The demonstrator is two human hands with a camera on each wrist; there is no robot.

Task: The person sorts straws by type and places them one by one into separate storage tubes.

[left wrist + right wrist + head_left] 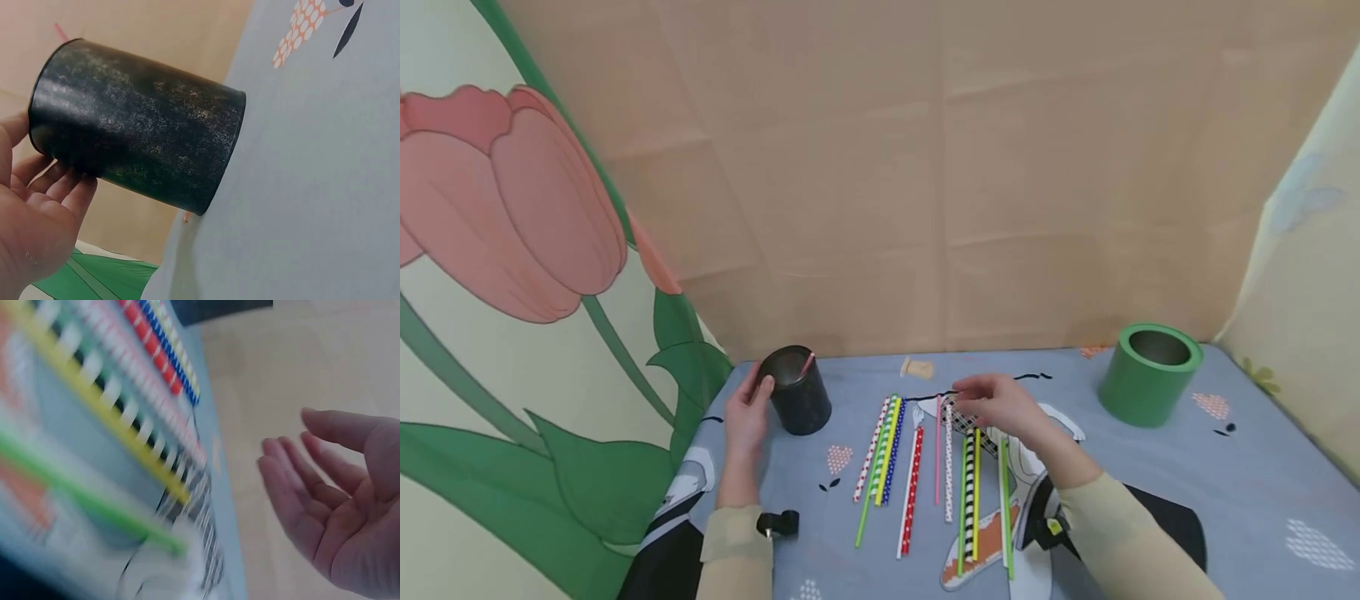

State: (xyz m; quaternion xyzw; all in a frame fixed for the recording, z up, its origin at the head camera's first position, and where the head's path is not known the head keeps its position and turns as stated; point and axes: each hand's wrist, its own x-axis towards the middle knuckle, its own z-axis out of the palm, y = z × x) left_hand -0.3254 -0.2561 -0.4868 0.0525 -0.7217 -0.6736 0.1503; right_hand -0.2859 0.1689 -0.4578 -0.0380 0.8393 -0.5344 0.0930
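My left hand [747, 417] grips a black cylindrical cup [805, 404], the thumb at its rim and the fingers along its side. A pinkish straw [807, 364] leans inside and sticks out over the rim. In the left wrist view the cup [137, 125] has a worn, mottled surface. My right hand [1000, 404] hovers over the far ends of the straws, fingers slightly bent with nothing between them. Below it lie a pink straw [937, 450], a white dotted straw [948, 475] and a black-and-white striped straw [969, 500]. Leftward are a red dotted straw [913, 492] and a blue dotted straw [892, 458].
A green cylindrical container [1142, 387] with a round opening stands at the back right. Brown paper [940, 183] covers the wall behind the blue patterned cloth [1075, 367]. A dark flat item [1176, 521] lies partly hidden beneath my right sleeve.
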